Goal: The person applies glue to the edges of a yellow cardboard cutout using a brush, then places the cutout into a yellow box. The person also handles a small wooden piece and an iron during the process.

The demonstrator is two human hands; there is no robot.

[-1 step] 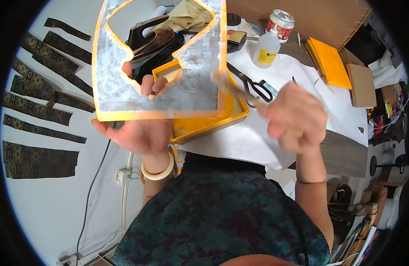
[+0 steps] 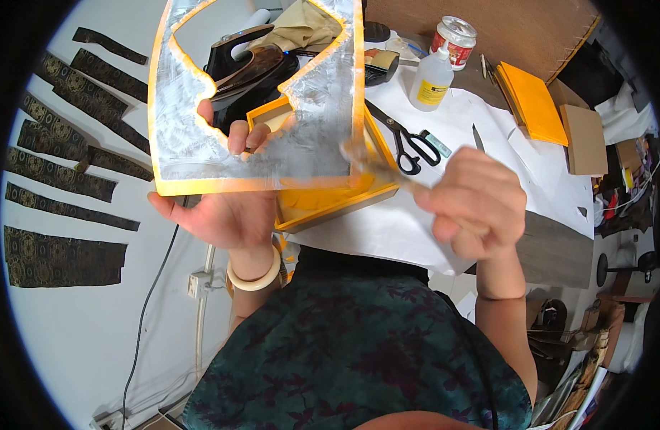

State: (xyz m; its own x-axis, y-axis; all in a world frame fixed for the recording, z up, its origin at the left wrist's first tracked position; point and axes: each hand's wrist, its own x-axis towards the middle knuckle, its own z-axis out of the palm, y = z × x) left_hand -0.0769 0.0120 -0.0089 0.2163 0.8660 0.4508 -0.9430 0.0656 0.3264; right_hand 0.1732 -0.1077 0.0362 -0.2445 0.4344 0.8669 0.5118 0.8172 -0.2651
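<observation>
The left hand [image 2: 226, 208] held up a flat yellow-edged cutout panel [image 2: 272, 136] in the upper middle of the frame, its grey face streaked with a wet-looking coat. The fingers [image 2: 240, 136] came through the panel's big opening and the palm braced its lower edge — a firm, closed grip. The right hand [image 2: 473, 201], at centre right, was curled shut around a brush [image 2: 376, 168], its tip blurred against the panel's lower right corner.

To coat the panel well, it seemed wise to keep the sheet steady and tilted toward the brush, run long even strokes out to the yellow border, and keep the gripping fingers off the wet patch.

Below the panel sat an open yellow box [image 2: 330, 204] on the white-covered surface [image 2: 530, 165]. Black scissors [image 2: 405, 143] lay just right of it, with a small plastic bottle [image 2: 431, 77] and a red-and-white can [image 2: 454, 39] further up. A dark iron [image 2: 247, 68] showed through the cutout. Strips of dark patterned fabric [image 2: 61, 179] lay in rows at the left — well apart from both hands.
</observation>
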